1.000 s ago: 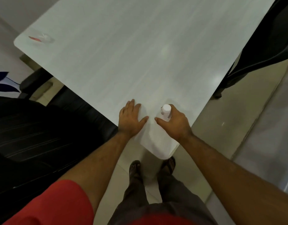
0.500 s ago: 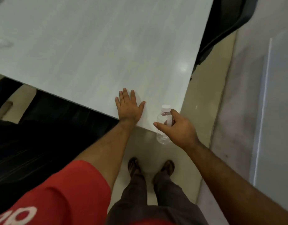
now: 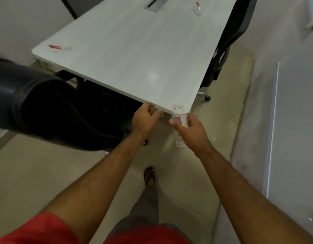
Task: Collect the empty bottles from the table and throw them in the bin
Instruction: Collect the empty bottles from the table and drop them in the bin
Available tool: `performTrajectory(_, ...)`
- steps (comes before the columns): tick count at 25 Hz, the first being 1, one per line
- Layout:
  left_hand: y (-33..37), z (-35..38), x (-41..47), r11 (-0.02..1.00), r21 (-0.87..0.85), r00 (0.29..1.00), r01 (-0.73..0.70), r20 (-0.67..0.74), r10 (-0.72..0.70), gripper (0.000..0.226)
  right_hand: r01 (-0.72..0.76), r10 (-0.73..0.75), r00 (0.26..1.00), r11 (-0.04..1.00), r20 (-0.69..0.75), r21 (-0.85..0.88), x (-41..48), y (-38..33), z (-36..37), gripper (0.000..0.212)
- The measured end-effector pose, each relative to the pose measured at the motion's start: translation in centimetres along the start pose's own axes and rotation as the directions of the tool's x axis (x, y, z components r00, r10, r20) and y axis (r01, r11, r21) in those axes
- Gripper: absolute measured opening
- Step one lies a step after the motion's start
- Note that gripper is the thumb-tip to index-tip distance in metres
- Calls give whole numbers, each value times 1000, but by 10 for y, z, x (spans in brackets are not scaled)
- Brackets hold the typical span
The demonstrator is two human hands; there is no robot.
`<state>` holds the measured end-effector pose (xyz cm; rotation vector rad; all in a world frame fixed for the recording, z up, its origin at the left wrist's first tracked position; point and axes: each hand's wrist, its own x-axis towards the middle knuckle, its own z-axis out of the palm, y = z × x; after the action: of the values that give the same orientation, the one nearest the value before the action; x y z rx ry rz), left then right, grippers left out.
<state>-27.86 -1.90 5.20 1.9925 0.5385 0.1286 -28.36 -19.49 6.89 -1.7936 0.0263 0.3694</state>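
**head view: one bottle in hand at the table's near corner**

the white table (image 3: pixel 134 55) filled the upper middle of the view; its far end was cut off by the top edge. a dark office chair (image 3: pixel 51 110) stood at its left side, with only blurred dark shapes readable and its left part cropped by the frame. a second dark chair (image 3: pixel 231 37) stood at the table's right edge, its top cut off. a grey cable hatch (image 3: pixel 155 4) lay in the tabletop near the far end.

the right hand (image 3: pixel 192 131) was just off the near right corner of the table, fingers and thumb wrapped around the middle of a small clear bottle (image 3: pixel 180 118) with a white cap. the bottle stood nearly upright, its cap level with the table corner and its base hanging over the floor; the palm hid part of its side. the left hand (image 3: pixel 145 118) was at the near table edge, fingers curled; whether they gripped the edge or only touched it could not be told.

two more bottles remained on the table: one lying at the far left corner (image 3: pixel 59 47), with a red label, and one at the far right (image 3: pixel 198 8), with a red mark near its top, too small and blurred to tell whether it stood or lay.

one sandalled foot (image 3: pixel 149 174) showed on the pale floor; the other was hidden.
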Motion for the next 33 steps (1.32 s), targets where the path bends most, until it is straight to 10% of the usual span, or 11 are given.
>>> performTrajectory(17, -150, -348, -250, 965, -258, 949, 56, -286, -132, 30, 90, -88, 924, 996, 373, 12, -247, -41, 314, 24)
performTrajectory(26, -256, -578, -216, 962, -268, 906, 55, -392, -161, 32, 24, -77, 865, 993, 496, 112, -260, -95, 560, 48)
performTrajectory(33, -313, -679, -88, 972, -227, 902, 68, -401, -157, 34, 83, -120, 876, 992, 467, 99, -163, -131, 701, 25)
